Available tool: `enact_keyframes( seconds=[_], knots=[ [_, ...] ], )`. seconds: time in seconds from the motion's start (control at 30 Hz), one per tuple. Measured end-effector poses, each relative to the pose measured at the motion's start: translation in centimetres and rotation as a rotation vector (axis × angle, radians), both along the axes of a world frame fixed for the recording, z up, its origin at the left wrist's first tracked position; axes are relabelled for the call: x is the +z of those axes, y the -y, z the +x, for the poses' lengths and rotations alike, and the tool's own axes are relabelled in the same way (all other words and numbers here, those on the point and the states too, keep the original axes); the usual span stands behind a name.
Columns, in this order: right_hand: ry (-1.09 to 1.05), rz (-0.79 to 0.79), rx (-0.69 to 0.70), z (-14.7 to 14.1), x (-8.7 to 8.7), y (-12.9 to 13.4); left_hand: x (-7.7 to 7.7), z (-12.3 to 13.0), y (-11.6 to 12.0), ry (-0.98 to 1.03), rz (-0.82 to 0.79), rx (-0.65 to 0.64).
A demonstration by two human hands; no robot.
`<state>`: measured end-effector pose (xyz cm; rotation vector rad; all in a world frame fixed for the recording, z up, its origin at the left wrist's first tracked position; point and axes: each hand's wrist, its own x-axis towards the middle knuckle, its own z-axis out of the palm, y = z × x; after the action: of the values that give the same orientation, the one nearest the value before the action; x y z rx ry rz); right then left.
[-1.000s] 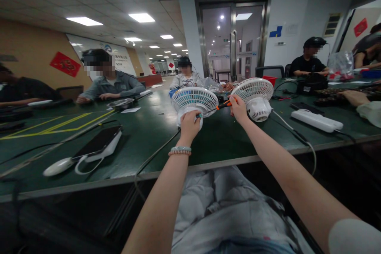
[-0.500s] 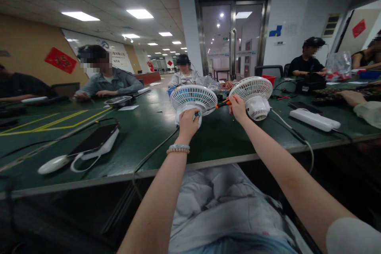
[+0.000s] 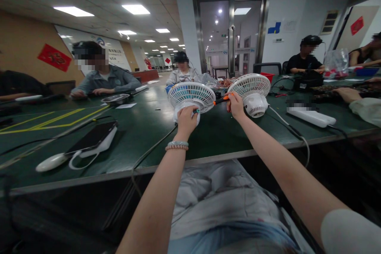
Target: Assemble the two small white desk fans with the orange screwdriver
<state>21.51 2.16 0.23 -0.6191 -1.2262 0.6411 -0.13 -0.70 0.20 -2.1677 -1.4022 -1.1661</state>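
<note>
Two white fans stand side by side on the green table (image 3: 214, 145). At the base of the left fan (image 3: 192, 93), my left hand (image 3: 187, 121) is closed with a small teal-tipped item between thumb and finger; the item is too small to name. My right hand (image 3: 236, 106) grips an orange and black screwdriver (image 3: 222, 99), whose shaft points left to the left fan's grille. Just behind and right of that hand is the right fan (image 3: 251, 89), its vented motor housing facing me.
A phone (image 3: 92, 139) on a white stand lies at the left. A white power strip (image 3: 311, 116) is at the right, with cables near both fans. A metal dish (image 3: 116, 99) lies farther back. Several people sit around the table.
The whole view has shifted slightly. The screwdriver in my right hand now lies more level, and its handle shows more clearly. My left hand stays at the left fan.
</note>
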Motion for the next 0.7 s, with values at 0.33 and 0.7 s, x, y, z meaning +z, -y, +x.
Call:
enact_keyframes(
  seconds=[0.33,0.7],
  knots=[
    [0.014,-0.005,-0.039,-0.21,0.13,0.59,0.06,0.05,0.27,0.002,-0.022,0.002],
    [0.064,-0.011,-0.087,-0.07,0.20,0.42,-0.04,0.02,0.41,0.006,-0.012,-0.014]
  ],
)
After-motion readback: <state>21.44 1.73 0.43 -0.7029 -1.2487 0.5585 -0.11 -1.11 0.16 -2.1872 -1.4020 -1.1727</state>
